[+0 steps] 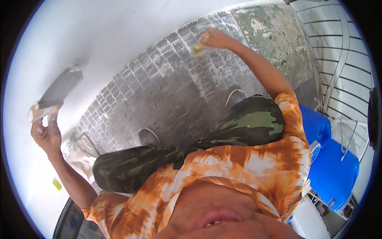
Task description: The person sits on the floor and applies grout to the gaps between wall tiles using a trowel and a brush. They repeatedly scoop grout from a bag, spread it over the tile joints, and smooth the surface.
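The person's left hand [47, 137] grips one trowel [60, 88], its wide grey blade up at the white wall [119, 30]. The right hand [217, 39] is wrapped round one small yellow-handled tool [198, 47], blurred, over the brick floor [167, 89]. One pale sack [83, 153] lies by the left knee. The wall's bottom edge borders the floor, which leaves room between both hands.

Grey block-patterned floor [171, 95]; whitish dust [164, 68] smeared over it; worn greenish patch [274, 34] upper right; pale crumpled sack or cloth [82, 159] lies at left.
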`<state>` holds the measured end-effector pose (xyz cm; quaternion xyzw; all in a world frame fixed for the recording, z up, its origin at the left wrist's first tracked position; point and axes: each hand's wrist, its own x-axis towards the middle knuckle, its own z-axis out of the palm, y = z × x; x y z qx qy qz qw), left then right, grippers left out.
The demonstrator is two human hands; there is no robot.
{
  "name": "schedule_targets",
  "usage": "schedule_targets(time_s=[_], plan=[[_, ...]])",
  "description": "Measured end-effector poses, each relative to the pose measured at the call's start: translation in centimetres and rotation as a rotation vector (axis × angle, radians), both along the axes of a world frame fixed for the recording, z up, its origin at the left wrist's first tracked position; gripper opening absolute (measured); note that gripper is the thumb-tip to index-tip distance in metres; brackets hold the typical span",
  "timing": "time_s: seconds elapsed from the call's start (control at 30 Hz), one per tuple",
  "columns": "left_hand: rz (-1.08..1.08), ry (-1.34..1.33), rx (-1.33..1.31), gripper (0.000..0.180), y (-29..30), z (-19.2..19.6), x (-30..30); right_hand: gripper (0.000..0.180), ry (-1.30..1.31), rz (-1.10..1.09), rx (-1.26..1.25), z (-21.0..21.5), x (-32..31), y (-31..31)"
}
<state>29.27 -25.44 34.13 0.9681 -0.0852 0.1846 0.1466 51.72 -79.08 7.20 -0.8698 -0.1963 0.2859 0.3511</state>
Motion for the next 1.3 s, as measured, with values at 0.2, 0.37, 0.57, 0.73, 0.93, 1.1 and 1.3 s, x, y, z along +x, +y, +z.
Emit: schedule_targets(time_s=[0.2, 0.37, 0.57, 0.73, 0.93, 1.1, 1.3], plan=[[0.057, 0.267, -0.070, 0.018, -13.1, 0.7, 3.3, 0.047, -0.199, -0.162, 0.013, 3.9, 6.9, -7.0], [0.054, 0.546, -0.872, 0.028, -22.2, -6.5, 8.5, 0.064, -0.121, -0.820, 0.000, 4.0, 2.6, -19.8], [0.108, 1.096, -0.920, 0.041, -35.0, -19.5, 20.0, 0.038, -0.130, -0.949, -0.042, -0.7, 7.6, -30.1], [0.079, 1.015, -0.955, 0.043, -46.5, -27.7, 21.0, 0.027, -0.710, -0.423, -0.590, -5.2, 20.9, -33.1], [0.181, 1.027, -1.335, 0.040, -50.6, -29.9, 18.7, 0.037, -0.473, 0.015, -0.822, -4.6, 28.0, -34.0], [0.212, 0.939, -1.223, 0.037, -49.1, -30.9, 22.3, 0.031, -0.370, 0.109, -0.827, -2.5, 30.2, -33.5], [0.402, 0.966, -1.425, 0.043, -43.6, -29.2, 22.6, 0.033, -0.533, 0.044, -0.649, 6.1, 25.4, -34.9]])
